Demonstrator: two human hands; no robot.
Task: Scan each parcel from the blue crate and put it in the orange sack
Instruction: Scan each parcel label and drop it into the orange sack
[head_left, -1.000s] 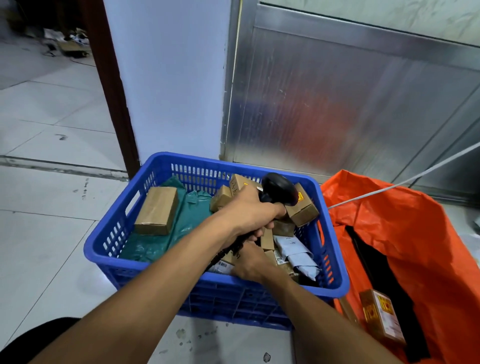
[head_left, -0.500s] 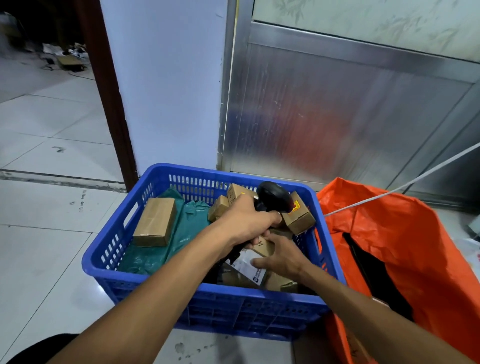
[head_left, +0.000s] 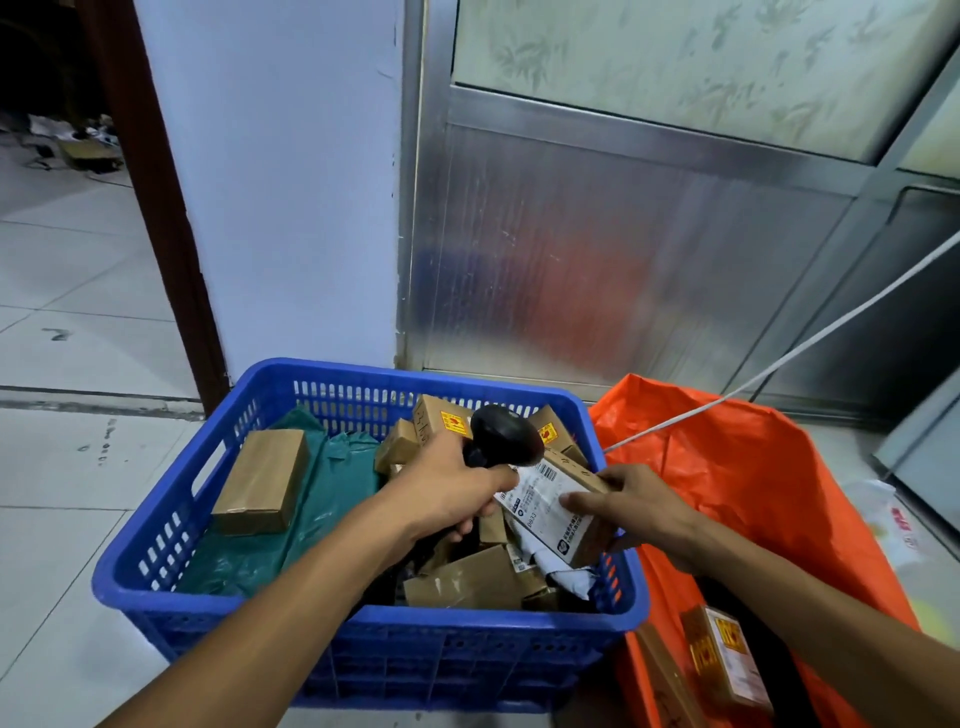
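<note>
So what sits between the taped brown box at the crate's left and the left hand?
In the head view, a crumpled green mailer bag fills that stretch, running from under the box toward the left hand gripping the scanner.

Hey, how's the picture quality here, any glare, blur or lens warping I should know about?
Head view: wide-angle warping bends the door frame; the metal panel reflects soft blue and orange smears; the label on the parcel is sharp but too small to read fully; the edges look slightly soft.

The crate stands on the floor, before the wall. The sack lies just right of it, holding boxes at its near edge.
</note>
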